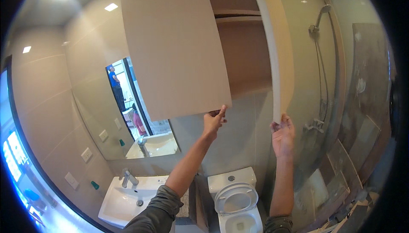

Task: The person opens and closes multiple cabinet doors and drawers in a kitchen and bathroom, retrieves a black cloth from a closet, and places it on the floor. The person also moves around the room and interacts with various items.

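A beige wall cabinet [245,58] hangs above the toilet with both doors swung outward and its brown shelves showing. My left hand [213,124] grips the lower right corner of the wide left door [174,50], one finger up on its face and the others curled below the edge. At the bottom edge of the right door [277,58], seen nearly edge-on, my right hand [283,137] has its fingers closed round the corner, palm turned toward me.
Below stand a white toilet [236,199] with its lid raised and a white washbasin [128,194] with a tap. A mirror [145,118] reflects a person in blue. On the right are a hand shower [326,9] and brown boards [370,84] behind glass, with scraps low down.
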`<state>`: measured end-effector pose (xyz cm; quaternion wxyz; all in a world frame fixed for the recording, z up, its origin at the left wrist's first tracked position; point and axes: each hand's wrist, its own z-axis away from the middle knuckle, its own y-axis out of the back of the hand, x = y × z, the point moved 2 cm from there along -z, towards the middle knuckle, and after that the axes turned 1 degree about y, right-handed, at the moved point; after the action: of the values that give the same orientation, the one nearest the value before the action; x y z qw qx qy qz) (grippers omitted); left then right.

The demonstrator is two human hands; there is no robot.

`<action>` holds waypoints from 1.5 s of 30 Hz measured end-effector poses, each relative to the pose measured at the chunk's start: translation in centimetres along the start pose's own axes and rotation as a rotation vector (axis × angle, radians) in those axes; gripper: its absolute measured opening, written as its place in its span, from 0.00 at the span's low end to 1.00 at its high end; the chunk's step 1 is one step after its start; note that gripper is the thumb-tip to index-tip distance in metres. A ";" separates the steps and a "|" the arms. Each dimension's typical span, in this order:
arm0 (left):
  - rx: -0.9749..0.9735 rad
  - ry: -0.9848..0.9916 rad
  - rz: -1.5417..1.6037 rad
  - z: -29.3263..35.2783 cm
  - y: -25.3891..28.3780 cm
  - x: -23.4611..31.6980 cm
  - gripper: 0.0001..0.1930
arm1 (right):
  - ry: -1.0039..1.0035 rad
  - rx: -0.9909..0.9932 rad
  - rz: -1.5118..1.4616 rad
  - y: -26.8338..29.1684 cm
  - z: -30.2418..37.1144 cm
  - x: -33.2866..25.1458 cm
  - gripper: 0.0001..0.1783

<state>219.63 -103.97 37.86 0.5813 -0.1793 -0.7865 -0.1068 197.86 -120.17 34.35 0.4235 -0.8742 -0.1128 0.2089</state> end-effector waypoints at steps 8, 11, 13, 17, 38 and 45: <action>-0.132 -0.015 -0.134 -3.4 0.5 1.0 0.24 | -0.136 0.032 0.236 -2.1 -3.6 5.5 0.10; -0.115 0.067 -0.209 -3.7 0.8 1.0 0.23 | -0.134 0.070 0.303 -2.6 -4.3 7.4 0.13; -0.134 0.016 -0.164 -3.6 0.9 0.9 0.25 | -0.125 0.111 0.381 -2.7 -4.8 8.3 0.15; -0.143 0.006 0.006 -3.1 1.5 0.2 0.27 | -0.117 0.111 0.477 -2.8 -6.1 9.9 0.16; -0.303 0.058 0.413 -2.1 6.5 1.3 0.26 | -0.119 0.202 0.491 -2.4 -10.1 16.0 0.15; -0.304 0.026 0.530 -2.7 6.0 1.0 0.22 | -0.131 0.209 0.562 -2.5 -9.9 16.1 0.14</action>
<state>224.15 -99.31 39.42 0.5656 -0.4618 -0.6796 -0.0704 216.61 -119.48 37.48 0.4285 -0.8076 0.1286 0.3842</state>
